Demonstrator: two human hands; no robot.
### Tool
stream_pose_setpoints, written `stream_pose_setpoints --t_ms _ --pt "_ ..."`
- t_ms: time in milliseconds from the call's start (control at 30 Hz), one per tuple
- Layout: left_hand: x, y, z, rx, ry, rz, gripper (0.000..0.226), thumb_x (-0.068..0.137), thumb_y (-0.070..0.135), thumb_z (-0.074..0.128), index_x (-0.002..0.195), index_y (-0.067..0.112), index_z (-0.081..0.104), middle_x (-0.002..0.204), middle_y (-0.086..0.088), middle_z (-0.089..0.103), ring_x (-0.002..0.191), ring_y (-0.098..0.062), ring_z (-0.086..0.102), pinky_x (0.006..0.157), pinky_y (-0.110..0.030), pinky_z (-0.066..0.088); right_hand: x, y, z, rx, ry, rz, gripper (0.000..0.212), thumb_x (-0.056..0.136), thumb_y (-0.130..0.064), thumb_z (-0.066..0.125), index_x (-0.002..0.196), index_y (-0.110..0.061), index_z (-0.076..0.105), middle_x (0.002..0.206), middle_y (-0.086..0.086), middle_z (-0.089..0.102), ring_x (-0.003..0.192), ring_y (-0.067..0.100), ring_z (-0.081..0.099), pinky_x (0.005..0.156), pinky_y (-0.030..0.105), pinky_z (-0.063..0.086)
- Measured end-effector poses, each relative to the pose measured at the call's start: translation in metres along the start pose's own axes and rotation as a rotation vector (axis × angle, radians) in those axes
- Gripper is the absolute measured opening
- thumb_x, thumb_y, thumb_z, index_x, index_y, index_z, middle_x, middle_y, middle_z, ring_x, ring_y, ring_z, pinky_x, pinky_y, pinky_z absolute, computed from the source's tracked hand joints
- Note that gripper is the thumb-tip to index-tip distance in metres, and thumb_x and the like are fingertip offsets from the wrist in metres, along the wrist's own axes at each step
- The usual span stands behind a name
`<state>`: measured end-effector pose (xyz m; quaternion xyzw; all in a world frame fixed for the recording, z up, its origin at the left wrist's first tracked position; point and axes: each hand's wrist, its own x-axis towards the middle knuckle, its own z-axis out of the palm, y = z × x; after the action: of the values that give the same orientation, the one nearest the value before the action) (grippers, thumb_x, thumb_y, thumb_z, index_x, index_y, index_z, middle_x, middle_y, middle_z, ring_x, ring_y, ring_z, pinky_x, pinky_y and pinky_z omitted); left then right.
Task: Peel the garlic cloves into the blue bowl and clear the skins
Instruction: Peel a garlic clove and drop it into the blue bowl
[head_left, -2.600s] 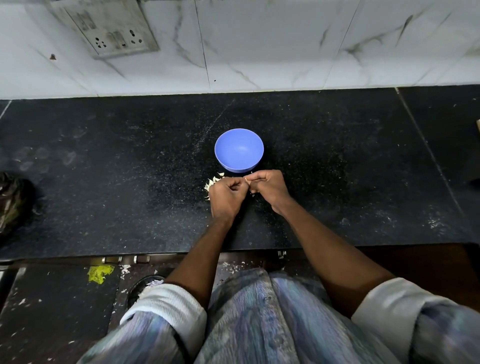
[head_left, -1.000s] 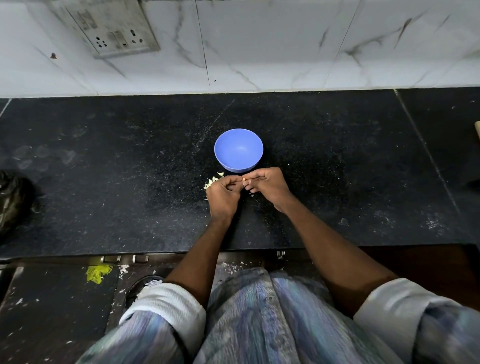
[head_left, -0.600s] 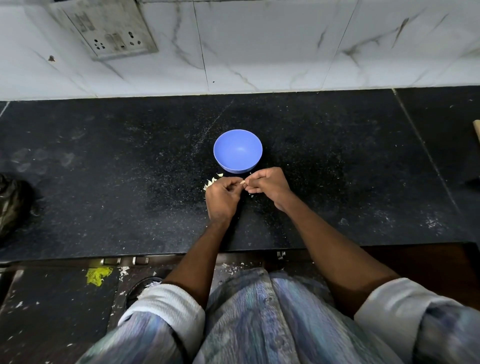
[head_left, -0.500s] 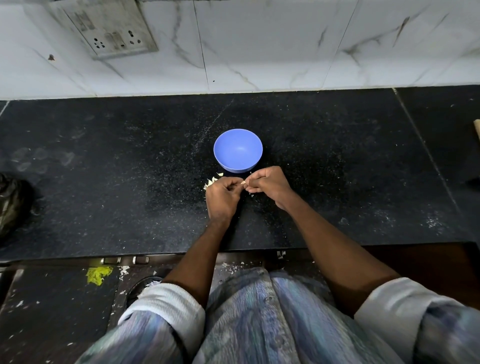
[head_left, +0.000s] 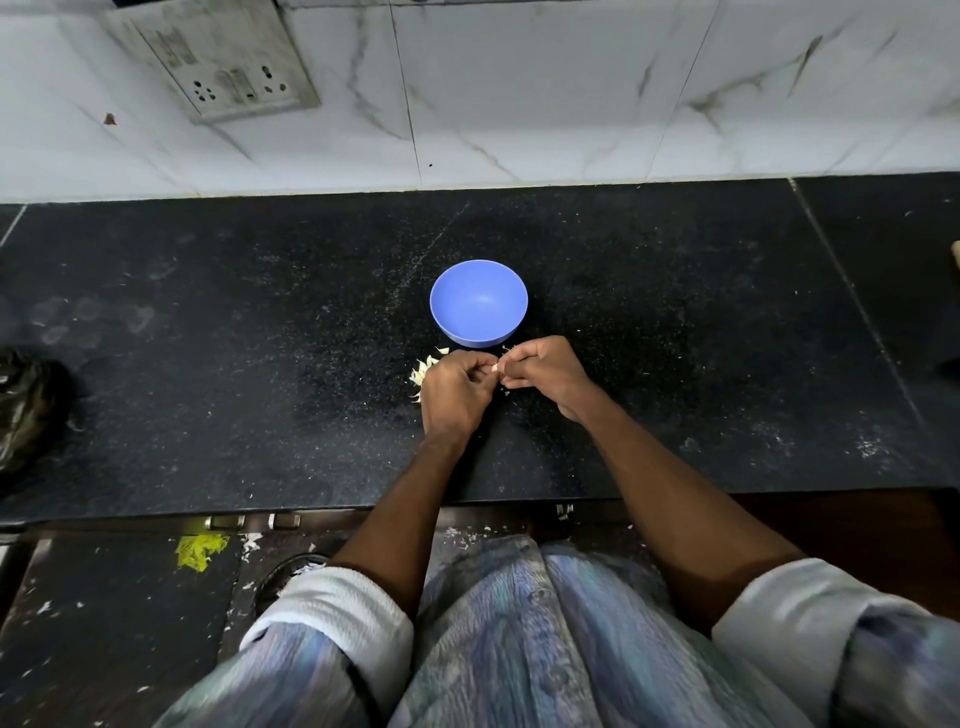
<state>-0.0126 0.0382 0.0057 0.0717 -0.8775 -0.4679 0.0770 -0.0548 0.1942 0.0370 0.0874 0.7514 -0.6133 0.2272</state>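
Skins (head_left: 422, 370): little pale heap on the black counter (head_left: 208, 364), tucked beside the left hand
Left hand (head_left: 453, 391): fingers curled, pinching the garlic clove (head_left: 496, 368)
Blue bowl (head_left: 478, 303): right behind both hands
Right hand (head_left: 543, 370): pinching the same clove

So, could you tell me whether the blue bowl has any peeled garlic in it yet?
Empty: the blue bowl stands upright on the counter, its inside showing only smooth blue, no cloves.

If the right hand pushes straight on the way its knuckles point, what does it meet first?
The right hand points left, toward the left hand; the garlic clove pinched between them comes first, then the left fingers. The blue bowl lies off that line.
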Motion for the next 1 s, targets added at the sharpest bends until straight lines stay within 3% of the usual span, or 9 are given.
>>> stream_pose_setpoints --t_ms 100,233,400,633,733,933,1000 --pt "-0.001 0.0 0.002 0.054 -0.011 0.008 0.012 0.085 0.025 0.086 0.097 0.027 0.083 0.085 0.013 0.077 0.075 -0.005 0.07 0.073 -0.035 0.061 -0.003 0.0 -0.001 -0.021 0.046 0.015 0.009 0.089 -0.001 0.071 0.094 -0.003 0.078 0.085 0.01 0.079 0.091 0.027 0.077 0.086 0.037 0.064" --pt "-0.005 0.001 0.002 0.165 0.016 0.051 0.009 0.09 0.019 0.079 0.097 0.023 0.083 0.093 0.005 0.079 0.082 -0.017 0.072 0.074 -0.036 0.059 -0.003 0.001 -0.003 -0.074 -0.012 0.018 0.009 0.089 -0.008 0.073 0.096 -0.007 0.078 0.088 0.008 0.079 0.092 0.026 0.076 0.085 0.036 0.063" --pt "-0.002 0.001 0.001 0.316 -0.039 0.115 0.006 0.092 0.017 0.075 0.095 0.021 0.079 0.091 0.001 0.076 0.084 -0.021 0.068 0.071 -0.035 0.055 -0.002 0.005 -0.001 -0.218 -0.017 -0.068 0.009 0.094 -0.008 0.07 0.094 -0.007 0.079 0.081 0.01 0.078 0.076 0.02 0.075 0.073 0.031 0.062" --pt "0.004 -0.001 0.004 -0.182 -0.073 -0.154 0.009 0.087 0.007 0.084 0.088 0.016 0.082 0.081 0.007 0.079 0.075 -0.009 0.076 0.074 -0.022 0.058 -0.002 0.004 -0.003 -0.243 0.042 -0.131 0.011 0.089 -0.003 0.073 0.088 -0.012 0.08 0.073 0.005 0.076 0.067 0.01 0.07 0.064 0.022 0.057" --pt "0.002 -0.001 0.003 -0.108 -0.051 -0.103 0.012 0.089 0.004 0.08 0.086 0.015 0.079 0.081 0.012 0.076 0.074 -0.001 0.07 0.071 -0.016 0.052 0.0 -0.001 -0.003 -0.255 -0.031 -0.101 0.007 0.091 -0.007 0.07 0.088 -0.007 0.077 0.075 0.007 0.076 0.068 0.011 0.068 0.063 0.021 0.054" --pt "0.004 0.003 0.001 0.258 0.01 0.208 0.022 0.08 -0.007 0.067 0.083 0.015 0.07 0.085 0.001 0.071 0.078 -0.021 0.063 0.063 -0.033 0.05 0.006 -0.006 0.003 -0.142 -0.013 0.12 0.011 0.092 -0.003 0.063 0.088 -0.002 0.073 0.067 0.006 0.065 0.059 0.012 0.055 0.053 0.022 0.043" --pt "0.006 0.002 0.002 0.324 -0.012 0.235 0.024 0.077 -0.008 0.066 0.08 0.015 0.067 0.084 0.001 0.069 0.077 -0.023 0.063 0.061 -0.035 0.05 0.006 -0.002 0.004 -0.14 -0.014 0.146 0.011 0.091 -0.002 0.062 0.086 -0.005 0.071 0.067 0.006 0.063 0.06 0.012 0.053 0.055 0.023 0.042"
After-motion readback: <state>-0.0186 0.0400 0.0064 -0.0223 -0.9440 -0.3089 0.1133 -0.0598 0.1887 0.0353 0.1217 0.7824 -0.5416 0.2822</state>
